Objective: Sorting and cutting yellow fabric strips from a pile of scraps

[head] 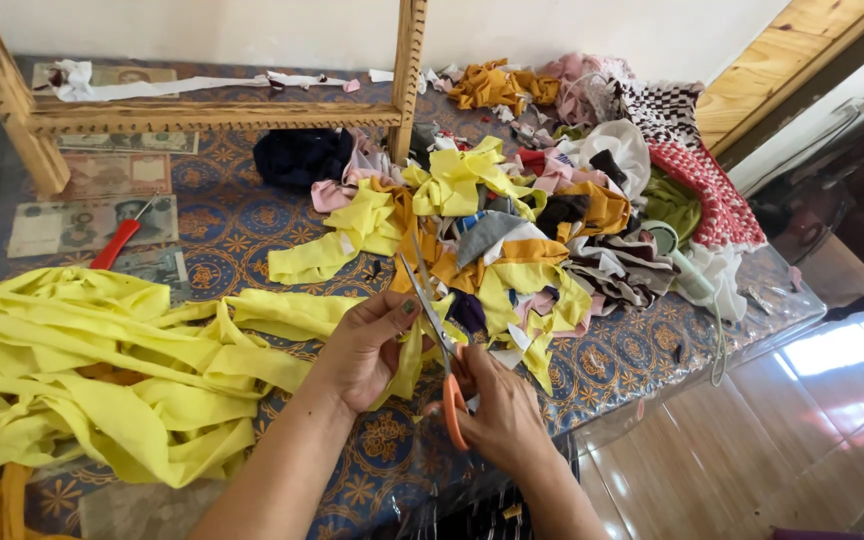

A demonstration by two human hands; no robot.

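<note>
My left hand (364, 348) pinches a yellow fabric strip (282, 312) that trails left into a big heap of yellow strips (92, 375). My right hand (500, 415) grips orange-handled scissors (439, 345), blades apart and pointing up and away from me, right beside the strip held by my left fingers. Both hands meet near the table's front edge, just in front of a pile of mixed fabric scraps (512, 225).
The table has a blue patterned cover (232, 225) under clear plastic. A wooden frame (212, 115) stands at the back left. Banknotes (62, 225) and a red-handled tool (117, 242) lie at left. Red-white knit cloth (697, 170) lies at right; tiled floor (752, 440) beyond.
</note>
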